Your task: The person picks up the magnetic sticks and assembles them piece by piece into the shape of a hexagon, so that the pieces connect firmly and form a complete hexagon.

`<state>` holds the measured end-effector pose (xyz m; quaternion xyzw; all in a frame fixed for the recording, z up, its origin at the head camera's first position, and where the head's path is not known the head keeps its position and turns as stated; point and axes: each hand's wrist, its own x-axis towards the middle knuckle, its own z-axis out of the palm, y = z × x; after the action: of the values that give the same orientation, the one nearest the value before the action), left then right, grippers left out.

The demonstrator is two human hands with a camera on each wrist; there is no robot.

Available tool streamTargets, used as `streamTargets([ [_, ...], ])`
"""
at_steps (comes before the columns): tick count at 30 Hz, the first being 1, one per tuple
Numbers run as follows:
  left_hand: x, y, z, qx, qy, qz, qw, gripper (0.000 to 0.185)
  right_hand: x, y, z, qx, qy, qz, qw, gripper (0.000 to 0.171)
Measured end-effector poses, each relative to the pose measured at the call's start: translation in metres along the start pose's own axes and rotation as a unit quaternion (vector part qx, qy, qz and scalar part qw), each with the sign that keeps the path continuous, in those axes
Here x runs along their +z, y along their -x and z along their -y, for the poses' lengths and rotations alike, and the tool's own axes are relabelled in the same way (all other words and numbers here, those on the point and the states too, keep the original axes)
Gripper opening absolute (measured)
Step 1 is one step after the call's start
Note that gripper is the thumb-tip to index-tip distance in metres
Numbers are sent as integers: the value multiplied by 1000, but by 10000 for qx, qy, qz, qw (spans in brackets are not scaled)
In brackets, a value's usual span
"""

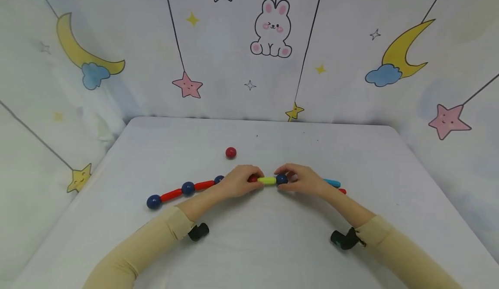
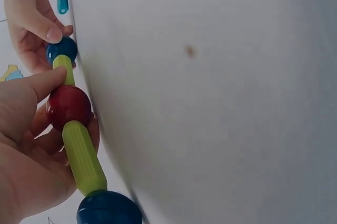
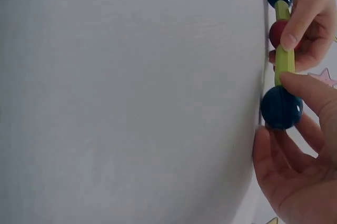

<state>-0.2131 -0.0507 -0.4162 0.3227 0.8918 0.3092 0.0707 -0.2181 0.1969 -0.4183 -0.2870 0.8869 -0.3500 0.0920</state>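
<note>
A chain of balls and rods lies across the white table. My left hand grips its red ball, thumb and fingers curled around it. To the right of that ball a yellow-green rod joins it to a blue ball, which my right hand holds between thumb and fingers. Another yellow-green rod links the red ball to a blue ball on the left, partly behind my left hand in the head view. Further left come a red rod, a blue ball, a second red rod and an end blue ball.
A loose red ball sits beyond my left hand. Past my right hand lie a light-blue rod and a red piece, partly hidden by the forearm. Black wrist cameras hang below both sleeves. A patterned cloth backs the table.
</note>
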Motion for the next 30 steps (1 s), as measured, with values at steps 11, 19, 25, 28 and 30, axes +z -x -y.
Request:
streamTargets([
  [11,-45,56,29,-988,-542,72,9936,43,4,-9,-1,-428,440,-228,9979,24],
  [19,-86,130,62,-1610,-573,-106,9852,35,-4,-8,-12,-97,629,-479,9968,23],
  [25,-89,150,65,-1643,-487,-350,9846,21,-6,-8,-12,178,666,-496,9964,24],
  [28,-83,153,62,-1751,-346,-431,9830,20,-6,-11,-12,165,739,-512,9958,23],
  [30,-78,153,58,-1893,-139,-438,9808,23,-4,-13,-10,155,786,-524,9954,22],
])
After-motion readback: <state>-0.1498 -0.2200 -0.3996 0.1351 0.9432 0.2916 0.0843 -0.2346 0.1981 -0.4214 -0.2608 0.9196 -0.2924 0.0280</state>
